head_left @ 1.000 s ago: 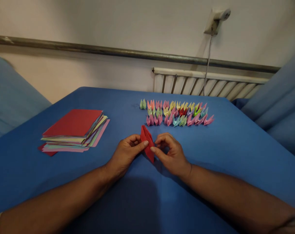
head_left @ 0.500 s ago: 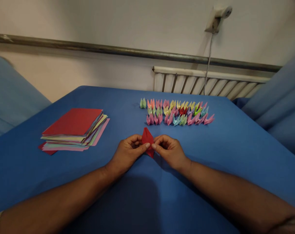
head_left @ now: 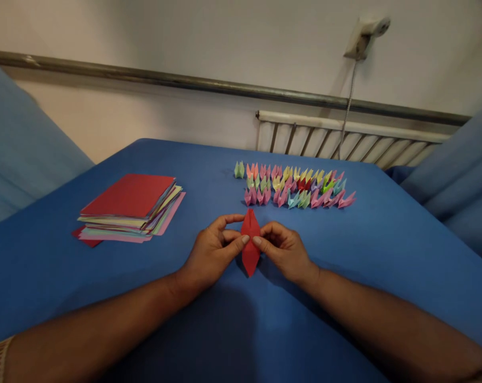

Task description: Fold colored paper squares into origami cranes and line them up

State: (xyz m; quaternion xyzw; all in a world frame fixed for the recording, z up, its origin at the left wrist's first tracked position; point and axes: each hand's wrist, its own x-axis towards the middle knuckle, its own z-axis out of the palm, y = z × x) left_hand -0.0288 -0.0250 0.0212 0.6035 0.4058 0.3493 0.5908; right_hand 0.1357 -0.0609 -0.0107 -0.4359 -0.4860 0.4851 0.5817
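Observation:
A red folded paper (head_left: 251,256), shaped like a long narrow diamond, is held between my two hands above the blue table. My left hand (head_left: 214,246) pinches its left edge, thumb on the front near the middle and index finger reaching toward the upper tip. On the other side my right hand (head_left: 285,249) grips the right edge, its thumb on the front close to the left thumb and its fingers curled behind. The fingertips behind the paper are partly hidden. A slit runs down the upper half of the paper.
At the left lies a stack of coloured paper squares (head_left: 129,196) with red on top. Several rows of small folded paper cranes (head_left: 281,198) stand beyond my hands to the right on the blue table (head_left: 201,165). Behind are a radiator (head_left: 324,125) and a wall rail (head_left: 185,82).
The red paper has tilted so that its whole lower point now shows. My left index finger has stretched toward its top. The view has shifted slightly left, moving everything rightward in the picture.

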